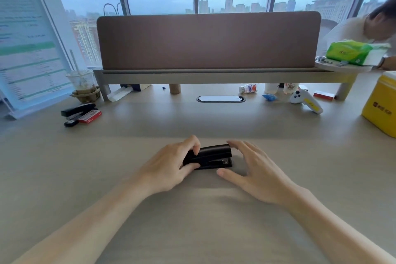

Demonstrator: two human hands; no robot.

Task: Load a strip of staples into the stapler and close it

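Note:
A small black stapler [212, 157] lies closed on the desk in front of me, its metal nose pointing right. My left hand [171, 165] grips its rear end, thumb along the near side and fingers over the top. My right hand [250, 169] hovers just right of the nose with fingers spread, holding nothing; whether it touches the stapler I cannot tell. A red staple box [90, 116] lies far left on the desk. No loose staple strip is visible.
A second black stapler [78, 109] sits beside the red box. A plastic cup [82, 84], a standing chart and a shelf with a brown divider [209, 40] line the back. A yellow box [381, 105] and white controller [305, 100] sit right; another person leans at far right.

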